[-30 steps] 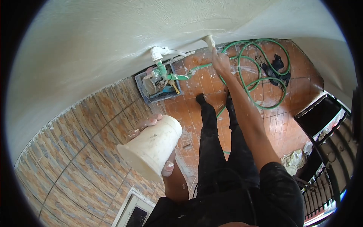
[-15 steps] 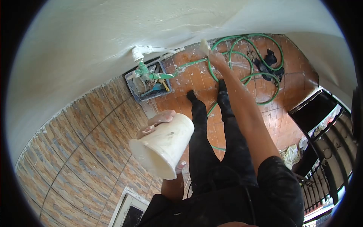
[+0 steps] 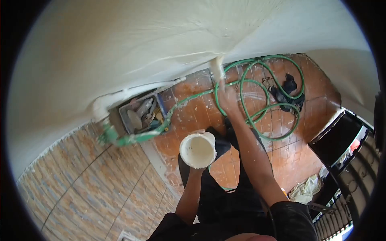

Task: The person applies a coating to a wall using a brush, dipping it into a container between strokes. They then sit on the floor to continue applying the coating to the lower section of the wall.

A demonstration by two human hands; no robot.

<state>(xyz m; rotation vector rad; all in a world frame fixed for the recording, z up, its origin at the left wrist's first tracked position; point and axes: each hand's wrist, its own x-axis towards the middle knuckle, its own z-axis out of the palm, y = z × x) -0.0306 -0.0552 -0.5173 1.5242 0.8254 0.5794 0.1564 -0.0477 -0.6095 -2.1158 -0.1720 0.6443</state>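
Note:
My left hand [image 3: 196, 170] supports a white plastic bucket [image 3: 182, 153] from below and behind, in front of my legs. The bucket's mouth faces up toward me, and pale cream paint [image 3: 200, 151] shows inside. Most of that hand's fingers are hidden by the bucket. Stretched out ahead, my right hand [image 3: 229, 99] grips a paintbrush [image 3: 218, 67], somewhat smeared by motion. Its cream-coated bristles are right at the lower part of the white wall [image 3: 177, 38], where wet-looking strokes show.
A green hose [image 3: 241, 94] lies coiled on the orange tiled floor [image 3: 193, 114]. Its near end meets a white pipe [image 3: 102, 106] at left. Beside it stands a tray of tools [image 3: 130, 126]. Dark cloth [image 3: 287, 90] lies at right, near a black metal railing [image 3: 350, 172].
The bucket has swung from the left to before my legs and turned more upright, its mouth now toward me. My right hand has come slightly nearer, the brush meeting the wall's lower part.

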